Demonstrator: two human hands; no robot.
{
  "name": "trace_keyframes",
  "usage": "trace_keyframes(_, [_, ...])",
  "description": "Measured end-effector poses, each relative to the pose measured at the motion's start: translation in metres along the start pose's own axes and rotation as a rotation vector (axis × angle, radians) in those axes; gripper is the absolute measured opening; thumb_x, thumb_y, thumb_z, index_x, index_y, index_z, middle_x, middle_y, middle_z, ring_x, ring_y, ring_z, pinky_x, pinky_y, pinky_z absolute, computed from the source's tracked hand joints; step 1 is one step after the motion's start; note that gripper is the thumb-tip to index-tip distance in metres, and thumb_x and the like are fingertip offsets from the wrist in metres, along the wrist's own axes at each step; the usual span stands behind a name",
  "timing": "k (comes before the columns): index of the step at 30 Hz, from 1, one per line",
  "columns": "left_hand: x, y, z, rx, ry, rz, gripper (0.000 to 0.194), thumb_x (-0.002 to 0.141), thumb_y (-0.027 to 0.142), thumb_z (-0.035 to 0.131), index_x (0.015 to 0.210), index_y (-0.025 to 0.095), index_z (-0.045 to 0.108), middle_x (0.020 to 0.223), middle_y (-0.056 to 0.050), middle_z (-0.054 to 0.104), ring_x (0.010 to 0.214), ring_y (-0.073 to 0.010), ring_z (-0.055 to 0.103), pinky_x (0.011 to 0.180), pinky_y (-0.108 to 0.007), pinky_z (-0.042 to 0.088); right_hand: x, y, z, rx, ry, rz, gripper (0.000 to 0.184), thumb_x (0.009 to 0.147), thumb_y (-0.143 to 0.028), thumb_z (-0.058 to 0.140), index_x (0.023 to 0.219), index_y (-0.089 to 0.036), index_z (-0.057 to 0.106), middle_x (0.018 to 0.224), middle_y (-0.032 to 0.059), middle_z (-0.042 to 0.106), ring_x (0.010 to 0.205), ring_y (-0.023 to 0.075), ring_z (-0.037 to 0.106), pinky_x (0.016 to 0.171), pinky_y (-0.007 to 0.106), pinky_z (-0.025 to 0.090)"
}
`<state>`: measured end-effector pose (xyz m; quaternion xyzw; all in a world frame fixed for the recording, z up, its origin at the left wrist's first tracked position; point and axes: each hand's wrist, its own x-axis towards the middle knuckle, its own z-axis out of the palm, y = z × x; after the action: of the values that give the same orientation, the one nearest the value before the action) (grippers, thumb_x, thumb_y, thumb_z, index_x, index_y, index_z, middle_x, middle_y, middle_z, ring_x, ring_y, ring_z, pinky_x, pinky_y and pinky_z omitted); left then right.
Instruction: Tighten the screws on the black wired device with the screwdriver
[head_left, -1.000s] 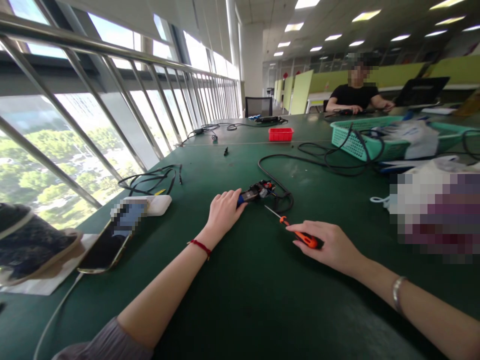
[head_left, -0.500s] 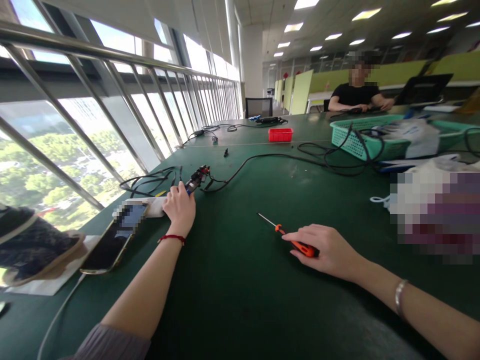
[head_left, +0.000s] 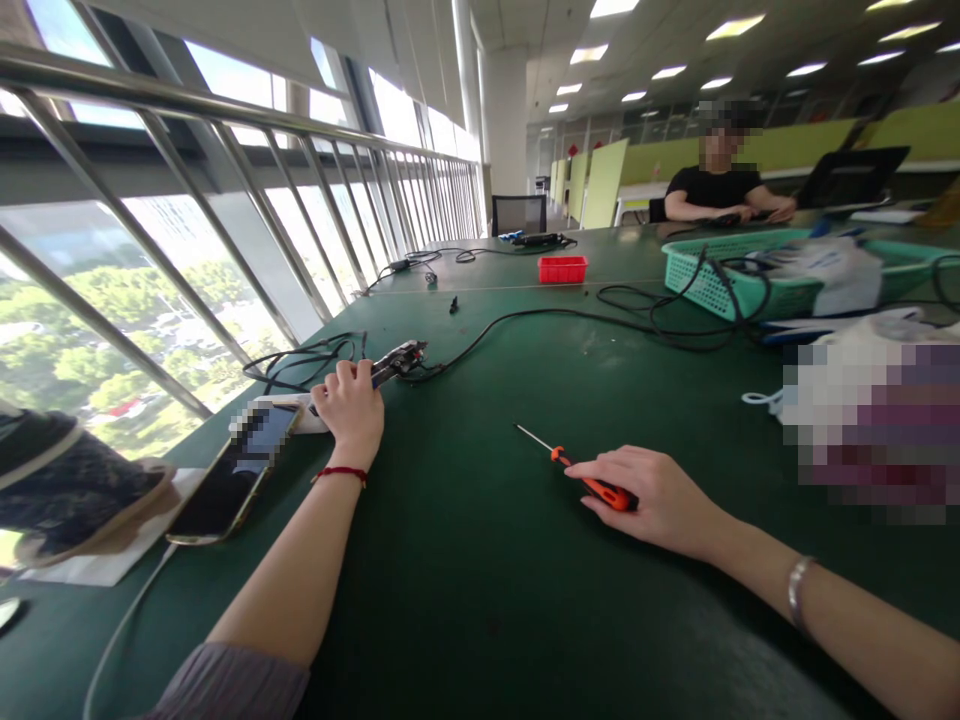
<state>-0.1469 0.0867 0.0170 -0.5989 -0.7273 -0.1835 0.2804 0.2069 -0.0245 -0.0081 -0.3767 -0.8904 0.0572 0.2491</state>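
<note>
My left hand (head_left: 351, 408) is closed around the near end of a dark corded handheld device (head_left: 402, 361), whose far end shows small exposed parts. Its black cable (head_left: 495, 322) runs off to the right over the green table. What lies under my left palm is hidden. My right hand (head_left: 654, 498) rests low over the table, gripping the orange and black handle of a screwdriver (head_left: 606, 493). The thin shaft points away to the upper left and lies well apart from the device.
Left of my left hand are a phone (head_left: 234, 480), a white block (head_left: 309, 416) and coiled cables (head_left: 304, 362). Ahead stands a red tray (head_left: 562, 270), with a green basket (head_left: 701, 280) to its right. A plastic bag (head_left: 862, 420) lies at right. Another person (head_left: 716, 190) sits opposite.
My left hand has carried the device leftward from in front of the screwdriver tip to beside the white block, then tilted it lower. My right hand has shifted slightly, keeping the screwdriver.
</note>
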Motion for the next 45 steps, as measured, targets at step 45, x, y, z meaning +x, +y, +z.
trace_keyframes(45, [-0.011,0.05,0.012,-0.389,-0.359,0.344,0.034,0.089,0.02,0.039,0.113,0.016,0.063,0.124,-0.008,0.06,0.115,-0.0223,0.055,0.099,-0.034,0.047,-0.001,0.006,0.003,-0.078,0.235,0.062,0.019,0.081,-0.02,0.059,0.1,-0.02,0.063,0.088,0.002,0.072,0.064,0.0123,0.065,0.056,0.023,0.051])
